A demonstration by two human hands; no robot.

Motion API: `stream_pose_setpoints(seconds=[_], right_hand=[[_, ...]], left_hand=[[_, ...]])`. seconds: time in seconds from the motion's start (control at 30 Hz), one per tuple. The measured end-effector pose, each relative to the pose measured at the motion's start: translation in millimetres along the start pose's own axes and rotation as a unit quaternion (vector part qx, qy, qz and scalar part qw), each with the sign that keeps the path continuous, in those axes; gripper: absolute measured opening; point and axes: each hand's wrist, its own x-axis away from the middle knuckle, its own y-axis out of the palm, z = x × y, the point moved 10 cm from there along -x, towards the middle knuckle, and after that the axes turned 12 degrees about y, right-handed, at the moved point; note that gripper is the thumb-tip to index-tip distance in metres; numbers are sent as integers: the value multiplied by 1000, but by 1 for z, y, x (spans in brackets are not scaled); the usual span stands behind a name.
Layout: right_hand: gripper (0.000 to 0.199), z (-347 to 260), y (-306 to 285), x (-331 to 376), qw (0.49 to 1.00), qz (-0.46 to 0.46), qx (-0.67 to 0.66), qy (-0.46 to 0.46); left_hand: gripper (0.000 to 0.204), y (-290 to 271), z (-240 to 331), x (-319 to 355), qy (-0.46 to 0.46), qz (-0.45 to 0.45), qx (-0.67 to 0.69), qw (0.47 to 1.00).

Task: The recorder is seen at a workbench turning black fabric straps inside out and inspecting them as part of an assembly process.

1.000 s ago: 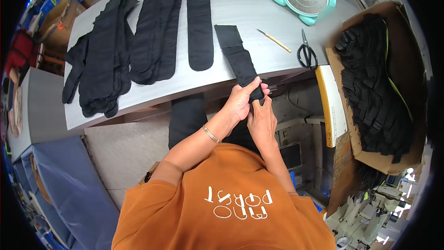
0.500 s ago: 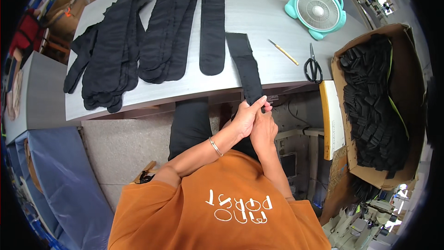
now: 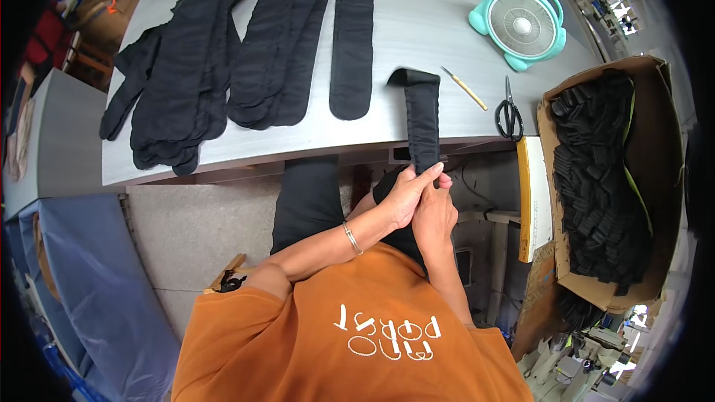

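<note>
A narrow black fabric strip (image 3: 423, 115) runs up from my hands, its far end folded over to the left above the table. My left hand (image 3: 406, 197) grips the strip's lower end, thumb pressed along it. Close against it, my right hand (image 3: 434, 216) is closed around the same end; its fingers are partly hidden. Left of the strip lies a single flat black fabric piece (image 3: 351, 48) with a rounded near end. Farther left are a middle stack (image 3: 272, 52) and a larger left stack (image 3: 179, 74) of similar black pieces.
On the grey table (image 3: 417, 15) lie a wooden-handled pointed tool (image 3: 468, 91) and black-handled scissors (image 3: 509, 115). A turquoise fan (image 3: 521, 24) stands at the far right. Beside the table, a cardboard box (image 3: 551, 171) holds many small black pieces (image 3: 602, 186). Blue cloth (image 3: 104, 268) hangs at the left.
Both hands have shifted slightly right and nearer with the strip. Its far end, which lay flat on the table, is now raised and folded over to the left.
</note>
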Motion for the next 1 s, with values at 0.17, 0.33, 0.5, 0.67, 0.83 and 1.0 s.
stream_pose_setpoints(seconds=[0.17,0.33,0.5,0.67,0.83,1.0], right_hand=[[46,-7,9,1,996,-91,12,5],[34,-12,8,4,994,-111,9,9],[29,-8,32,-10,984,-173,-51,4],[56,-20,-10,4,996,-54,-60,-33],[57,-7,0,18,990,-135,34,31],[37,-2,20,1,993,-109,-42,4]], left_hand=[[31,-16,16,-11,-27,10,-30,999],[25,-20,26,-19,53,47,-11,997],[25,-23,6,-9,-3,35,8,999],[26,-12,24,-17,-15,46,40,998],[29,-17,16,-13,-3,47,8,999],[29,-26,-7,2,-29,4,-4,1000]])
